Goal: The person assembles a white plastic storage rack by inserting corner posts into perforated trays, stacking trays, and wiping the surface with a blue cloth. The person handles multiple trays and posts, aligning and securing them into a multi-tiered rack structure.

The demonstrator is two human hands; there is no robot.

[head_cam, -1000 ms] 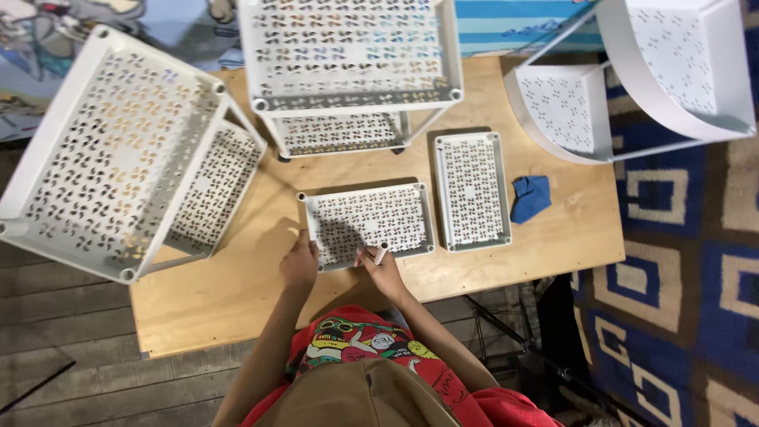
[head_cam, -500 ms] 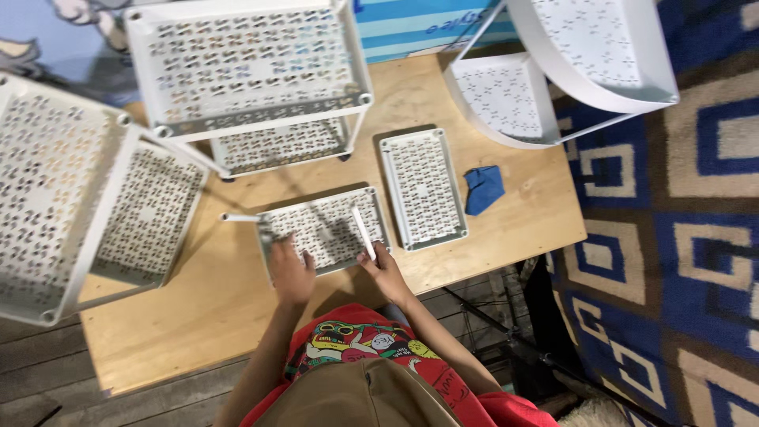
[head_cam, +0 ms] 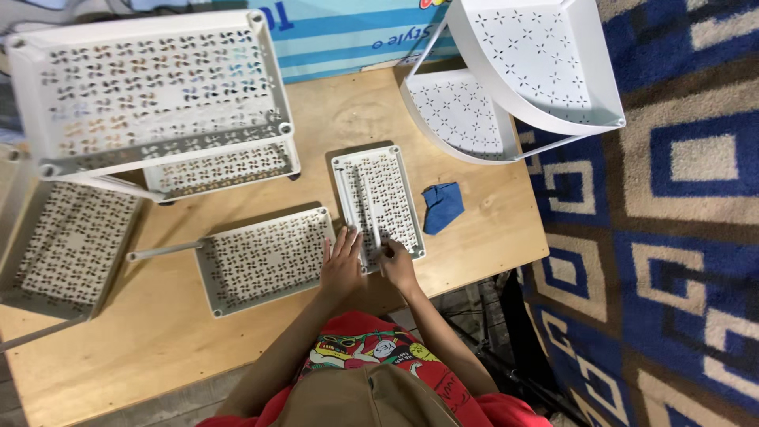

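Two white perforated trays lie on the wooden table (head_cam: 490, 237). The left tray (head_cam: 265, 257) has a white pole (head_cam: 162, 251) sticking out from its left corner. My left hand (head_cam: 341, 267) rests flat, fingers apart, across the gap between the left tray's right edge and the right tray (head_cam: 391, 190). My right hand (head_cam: 398, 265) is closed on the near end of a thin white rod (head_cam: 374, 217) that lies lengthwise on the right tray. A second rod (head_cam: 355, 205) lies beside it on the same tray.
A blue cloth (head_cam: 441, 207) lies right of the right tray. A tall white rectangular rack (head_cam: 150, 87) stands at the back left, another (head_cam: 63, 245) at the far left. A rounded corner shelf unit (head_cam: 522, 71) stands back right. A blue patterned rug (head_cam: 680, 237) covers the floor.
Both hands have moved right, from the left tray to the right tray. The rod in my right hand now lies on the right tray. The view has shifted.
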